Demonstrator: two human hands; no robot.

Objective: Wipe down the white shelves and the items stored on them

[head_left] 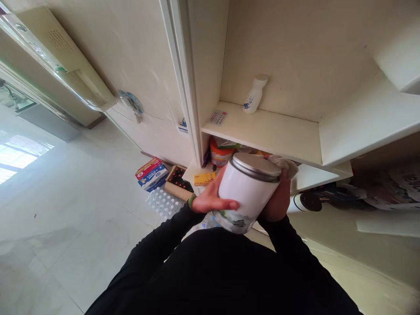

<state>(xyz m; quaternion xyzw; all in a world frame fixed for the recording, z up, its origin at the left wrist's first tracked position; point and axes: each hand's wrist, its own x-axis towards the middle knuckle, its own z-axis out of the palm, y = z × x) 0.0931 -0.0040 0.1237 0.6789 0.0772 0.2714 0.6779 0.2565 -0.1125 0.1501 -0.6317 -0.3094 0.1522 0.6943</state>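
Observation:
A white round tin (246, 190) with a silver metal lid and a printed band near its base is held tilted in front of my chest. My left hand (211, 197) grips its left side, thumb lying across the white wall. My right hand (278, 199) wraps the right side from behind, with a pale cloth (285, 165) bunched at its fingers near the lid. Both arms wear black sleeves.
A cream shelf unit (262, 131) stands ahead, with a white bottle (254, 94) on the upper shelf and an orange-lidded jar (220, 155) on the lower one. Cartons (151, 174) and a pack of bottles (163, 202) lie on the tiled floor at left.

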